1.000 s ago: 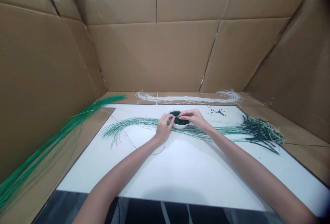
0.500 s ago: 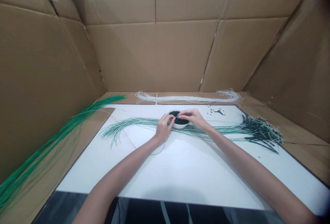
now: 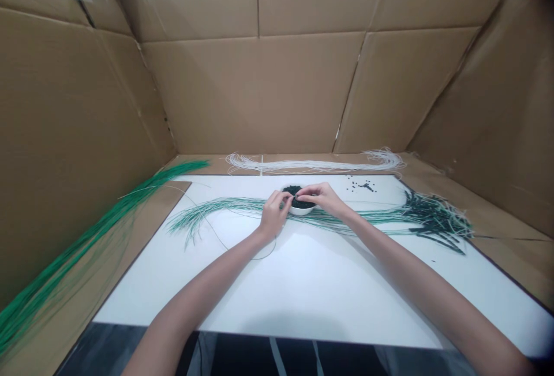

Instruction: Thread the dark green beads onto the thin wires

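A small white bowl (image 3: pixel 300 210) stands near the far part of the white board, filled with dark green beads (image 3: pixel 294 191). My left hand (image 3: pixel 274 214) is at the bowl's left side, its finger and thumb pinched over the rim, and a thin pale strand (image 3: pixel 216 232) curves away from it. My right hand (image 3: pixel 315 194) reaches in from the right, its fingertips meeting the left ones above the beads. What they pinch is too small to see. Long green-and-white strands (image 3: pixel 225 206) lie under my wrists.
At the right, a tangled bundle of strands strung with dark beads (image 3: pixel 435 217) lies over the board's edge. Loose beads (image 3: pixel 361 185) are scattered behind the bowl. White strands (image 3: pixel 311 164) and green strands (image 3: pixel 86 243) lie on brown cardboard, walled by cardboard sheets (image 3: pixel 255 93).
Both hands stay pinched together over the bowl with no clear movement. The whole view has shifted very slightly.
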`<state>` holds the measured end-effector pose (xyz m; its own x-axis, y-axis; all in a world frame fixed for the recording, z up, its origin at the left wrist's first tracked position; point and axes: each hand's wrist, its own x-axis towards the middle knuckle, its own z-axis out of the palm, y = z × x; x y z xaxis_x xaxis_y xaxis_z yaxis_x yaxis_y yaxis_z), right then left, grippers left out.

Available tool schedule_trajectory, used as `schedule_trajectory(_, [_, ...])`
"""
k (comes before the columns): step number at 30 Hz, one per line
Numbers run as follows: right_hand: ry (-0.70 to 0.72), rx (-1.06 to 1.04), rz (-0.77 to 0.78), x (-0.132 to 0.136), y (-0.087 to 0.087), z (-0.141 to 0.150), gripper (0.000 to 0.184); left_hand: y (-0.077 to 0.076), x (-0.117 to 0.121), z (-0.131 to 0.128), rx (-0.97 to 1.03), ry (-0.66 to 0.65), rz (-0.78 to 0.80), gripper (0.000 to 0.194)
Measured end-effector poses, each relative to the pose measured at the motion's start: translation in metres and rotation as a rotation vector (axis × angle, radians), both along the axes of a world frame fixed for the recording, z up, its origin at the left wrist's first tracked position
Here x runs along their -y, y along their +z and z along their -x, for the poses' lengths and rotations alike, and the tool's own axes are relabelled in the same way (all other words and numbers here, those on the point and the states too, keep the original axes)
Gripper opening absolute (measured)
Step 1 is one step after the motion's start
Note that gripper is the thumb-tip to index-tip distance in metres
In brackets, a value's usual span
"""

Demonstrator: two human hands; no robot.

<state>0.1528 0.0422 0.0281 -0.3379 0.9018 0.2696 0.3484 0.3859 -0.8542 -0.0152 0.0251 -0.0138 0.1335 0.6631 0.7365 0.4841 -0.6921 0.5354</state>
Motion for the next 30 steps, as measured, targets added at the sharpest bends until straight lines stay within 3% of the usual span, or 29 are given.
schedule_trajectory(21, [0.015,0.009,-0.020,0.0040,0.0027,0.0003,0.030,0.0017,0.0011,-0.0005,-0.011,-0.023,0.005,0.014])
schedule_trajectory(30, [-0.029,-0.016,-0.088,0.0011,-0.0051,0.0026,0.029,0.0000,-0.0007,0.0007,-0.014,-0.032,0.012,0.014])
